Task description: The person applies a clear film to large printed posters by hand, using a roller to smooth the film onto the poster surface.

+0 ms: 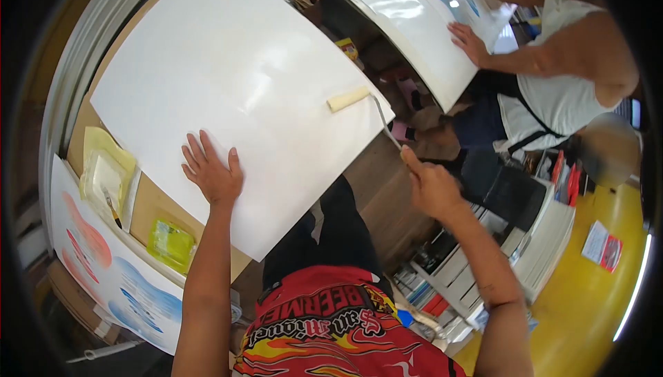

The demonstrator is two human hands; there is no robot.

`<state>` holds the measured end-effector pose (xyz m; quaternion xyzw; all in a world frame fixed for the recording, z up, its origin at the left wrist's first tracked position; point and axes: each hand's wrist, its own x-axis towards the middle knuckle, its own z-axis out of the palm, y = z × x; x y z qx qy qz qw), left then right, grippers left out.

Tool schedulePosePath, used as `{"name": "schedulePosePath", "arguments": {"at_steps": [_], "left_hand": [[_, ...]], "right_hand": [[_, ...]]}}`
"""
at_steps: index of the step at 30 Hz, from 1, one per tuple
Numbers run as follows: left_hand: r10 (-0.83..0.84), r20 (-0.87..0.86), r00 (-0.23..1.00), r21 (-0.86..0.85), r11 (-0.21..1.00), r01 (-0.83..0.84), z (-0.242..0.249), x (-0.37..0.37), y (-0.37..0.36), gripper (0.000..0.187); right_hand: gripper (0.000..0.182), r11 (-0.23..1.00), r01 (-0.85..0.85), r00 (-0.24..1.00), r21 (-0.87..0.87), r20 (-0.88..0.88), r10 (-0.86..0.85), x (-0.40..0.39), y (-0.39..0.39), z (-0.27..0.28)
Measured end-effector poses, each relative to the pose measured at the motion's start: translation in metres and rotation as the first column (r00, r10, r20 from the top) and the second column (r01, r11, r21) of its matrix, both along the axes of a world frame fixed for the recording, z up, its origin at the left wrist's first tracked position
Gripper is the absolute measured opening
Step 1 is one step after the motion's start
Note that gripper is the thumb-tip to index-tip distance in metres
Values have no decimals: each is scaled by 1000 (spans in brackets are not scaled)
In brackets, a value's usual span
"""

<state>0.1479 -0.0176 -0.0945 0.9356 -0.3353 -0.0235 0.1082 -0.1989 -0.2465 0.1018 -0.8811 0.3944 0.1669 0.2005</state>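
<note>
our right hand [435,189] grips the paint roller [348,99], its head beyond our fingers, on the white sheet [207,66] near one corner; our left hand [213,171] lies flat there, fingers spread. the yellow-lined tray [88,170] holds a brush [112,208] and something white. our right fist sits past the sheet's edge, floor [380,187] showing between.
</note>
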Motion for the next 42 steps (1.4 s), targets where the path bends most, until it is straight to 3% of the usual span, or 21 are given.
{"name": "schedulePosePath", "arguments": {"at_steps": [4, 7, 11, 14, 17, 18, 22, 25, 28, 32, 33, 35, 37, 38, 40, 42], "left_hand": [[13, 10, 1000, -7, 1000, -13, 2, -2, -2, 81], [20, -15, 1000, 5, 1000, -20, 9, -2, -5, 80], [39, -26, 999, 14, 999, -39, 12, 0, -7, 79], [37, -36, 999, 10, 999, -37, 15, 1, -9, 79], [55, -34, 998, 15, 998, -55, 20, 3, -11, 79], [52, -33, 998, 19, 998, -52, 21, 3, -12, 79], [60, -18, 998, 24, 998, -59, 18, 4, -11, 79], [62, -20, 998, 28, 998, -62, 17, 3, -11, 78], [67, -52, 996, 17, 998, -66, 19, 3, -11, 77], [92, -90, 992, 15, 996, -91, 21, 5, -10, 77], [96, -100, 990, 15, 995, -95, 22, 6, -10, 77], [97, -105, 990, -2, 995, -97, 23, 5, -8, 77], [98, -97, 990, -28, 995, -101, 22, 10, -8, 77], [96, -92, 991, -42, 994, -100, 20, 11, -7, 77], [90, -93, 992, -54, 994, -96, 20, 4, -4, 77], [84, -73, 994, -61, 994, -89, 20, 7, -5, 76]], "right_hand": [[61, 965, -261, 954, 25, -148, 262, 46, -84, 21], [65, 935, -354, 935, -34, -10, 354, 96, -106, -1], [64, 934, -352, 936, -66, -43, 350, 128, -112, -20], [69, 920, -385, 923, -74, -25, 384, 56, -100, -13], [70, 958, -281, 951, 51, -119, 286, 55, -92, -6], [70, 946, -323, 946, -18, 8, 323, 74, -101, -21], [67, 915, -394, 918, -85, 9, 396, 233, -163, -59], [61, 870, -467, 854, -159, 174, 490, 321, -201, -72], [67, 889, -451, 885, -83, 86, 457, 295, -191, -51], [80, 920, -385, 921, 72, -40, 388, 151, -158, -16], [76, 906, -421, 907, 33, 47, 419, 115, -150, -12], [71, 919, -391, 920, 44, 1, 391, 81, -135, 0], [70, 929, -364, 930, 72, -33, 367, 80, -128, 5], [69, 909, -415, 908, 22, 68, 413, 88, -136, -4], [69, 904, -424, 899, 46, 139, 415, 145, -154, -13], [67, 903, -425, 905, 71, 75, 420, 211, -171, -31]]}}
